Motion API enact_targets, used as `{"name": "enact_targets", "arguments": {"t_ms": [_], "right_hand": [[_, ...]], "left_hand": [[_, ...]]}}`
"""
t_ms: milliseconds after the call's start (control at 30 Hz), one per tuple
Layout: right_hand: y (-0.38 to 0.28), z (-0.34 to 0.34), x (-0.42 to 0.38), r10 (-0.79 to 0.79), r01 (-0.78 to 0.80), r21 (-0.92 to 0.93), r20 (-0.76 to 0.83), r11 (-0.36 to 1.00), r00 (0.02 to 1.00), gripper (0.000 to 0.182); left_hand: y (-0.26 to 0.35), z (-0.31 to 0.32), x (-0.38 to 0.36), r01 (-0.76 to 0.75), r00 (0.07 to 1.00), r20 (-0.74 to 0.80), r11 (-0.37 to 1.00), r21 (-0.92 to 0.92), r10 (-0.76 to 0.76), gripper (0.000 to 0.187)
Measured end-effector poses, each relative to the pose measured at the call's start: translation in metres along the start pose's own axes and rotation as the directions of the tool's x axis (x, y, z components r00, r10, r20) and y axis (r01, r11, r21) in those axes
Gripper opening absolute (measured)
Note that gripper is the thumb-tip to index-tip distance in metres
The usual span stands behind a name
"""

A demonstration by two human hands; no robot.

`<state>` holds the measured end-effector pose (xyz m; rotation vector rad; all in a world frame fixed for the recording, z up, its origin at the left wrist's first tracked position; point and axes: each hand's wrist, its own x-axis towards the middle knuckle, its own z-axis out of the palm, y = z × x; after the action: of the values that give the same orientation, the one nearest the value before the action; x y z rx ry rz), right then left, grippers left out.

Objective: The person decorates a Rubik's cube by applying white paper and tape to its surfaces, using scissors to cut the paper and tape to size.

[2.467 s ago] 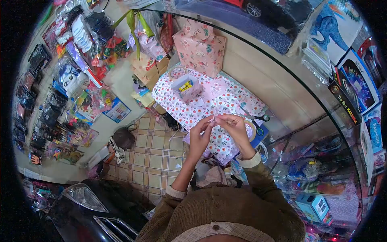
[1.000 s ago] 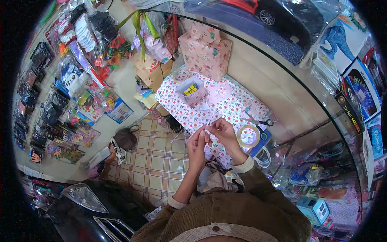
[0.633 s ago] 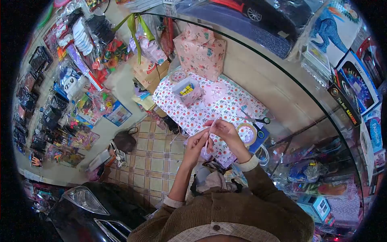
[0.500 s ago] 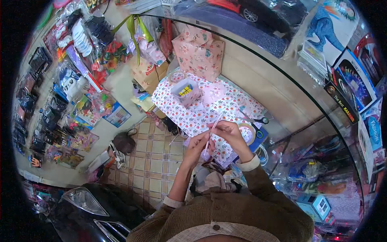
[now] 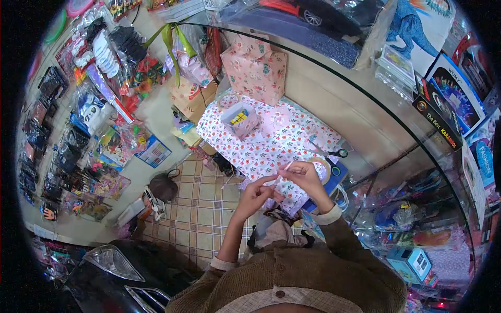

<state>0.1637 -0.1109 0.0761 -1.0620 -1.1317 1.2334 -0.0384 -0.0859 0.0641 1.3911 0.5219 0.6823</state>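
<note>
A thin, pale pink strip (image 5: 287,166), perhaps ribbon, is between my hands just above the near part of a floral-printed sheet (image 5: 271,151). My right hand (image 5: 305,176) pinches it between thumb and fingertips. At the strip's lower end, my left hand (image 5: 254,198) has thumb and forefinger bent around it, the exact grip partly hidden. Scissors (image 5: 334,153) with dark handles lie right of my right hand. A roll of tape (image 5: 324,169) is partly covered by that hand.
On the sheet stand a white container (image 5: 241,121) holding something yellow, another tape roll (image 5: 228,101) and a pink floral bag (image 5: 255,73). A glass shelf edge (image 5: 360,88) curves over the right side. Packaged goods (image 5: 104,57) hang left; a motorbike (image 5: 120,266) is lower left.
My right hand has shifted slightly right and down, and my left fingers have opened out a little around the strip. The view has turned slightly.
</note>
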Motion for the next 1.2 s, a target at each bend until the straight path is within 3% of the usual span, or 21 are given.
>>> {"name": "enact_targets", "arguments": {"t_ms": [100, 200, 333, 433, 467, 567, 600, 700, 833, 933, 1033, 1200], "right_hand": [[-0.001, -0.007, -0.003, 0.071, -0.075, 0.066, 0.061, 0.995, 0.996, 0.013], [0.003, -0.011, -0.005, 0.06, -0.069, 0.19, 0.05, 0.979, 0.997, 0.016], [0.013, -0.002, -0.004, 0.084, -0.067, 0.411, -0.022, 0.909, 0.996, 0.02], [0.02, 0.008, -0.009, 0.16, -0.148, 0.533, 0.024, 0.833, 0.987, 0.021], [0.02, 0.009, -0.011, 0.199, -0.19, 0.563, 0.045, 0.805, 0.979, 0.022], [0.023, 0.007, -0.013, 0.307, -0.319, 0.651, 0.137, 0.688, 0.942, 0.023], [0.024, 0.005, -0.013, 0.328, -0.36, 0.674, 0.18, 0.646, 0.927, 0.022], [0.02, 0.007, -0.015, 0.345, -0.452, 0.68, 0.298, 0.577, 0.89, 0.02], [0.028, 0.013, -0.015, 0.34, -0.522, 0.661, 0.396, 0.539, 0.853, 0.016], [0.016, 0.01, -0.012, 0.334, -0.478, 0.554, 0.346, 0.682, 0.877, 0.014], [-0.001, 0.006, -0.013, 0.257, -0.387, 0.528, 0.305, 0.756, 0.917, 0.017], [-0.017, 0.004, -0.015, 0.289, -0.4, 0.39, 0.312, 0.829, 0.905, 0.013]], "left_hand": [[0.012, -0.001, -0.007, 0.095, 0.995, -0.034, 0.994, 0.045, -0.094, 0.042], [-0.009, -0.01, -0.007, 0.052, 0.981, -0.166, 0.966, -0.252, -0.097, 0.043], [-0.007, 0.009, -0.004, -0.127, 0.937, -0.343, 0.982, -0.142, 0.072, 0.041], [-0.007, 0.01, -0.002, -0.233, 0.929, -0.307, 0.971, -0.051, 0.207, 0.041], [-0.002, 0.003, -0.004, -0.235, 0.933, -0.255, 0.966, 0.111, 0.256, 0.035], [0.022, -0.009, -0.001, -0.225, 0.964, -0.106, 0.962, 0.155, 0.242, 0.028], [0.025, -0.01, 0.001, -0.177, 0.975, -0.136, 0.984, -0.018, 0.173, 0.024], [0.029, -0.029, 0.014, -0.369, 0.929, 0.08, 0.924, 0.104, 0.362, 0.023], [0.051, -0.029, 0.019, -0.444, 0.888, 0.253, 0.857, 0.262, 0.383, 0.017], [0.061, -0.023, 0.017, -0.473, 0.864, 0.331, 0.837, 0.274, 0.379, 0.014], [0.063, -0.016, 0.012, -0.465, 0.868, 0.342, 0.833, 0.299, 0.361, 0.013], [0.069, -0.003, 0.003, -0.42, 0.888, 0.316, 0.87, 0.257, 0.335, 0.013]]}}
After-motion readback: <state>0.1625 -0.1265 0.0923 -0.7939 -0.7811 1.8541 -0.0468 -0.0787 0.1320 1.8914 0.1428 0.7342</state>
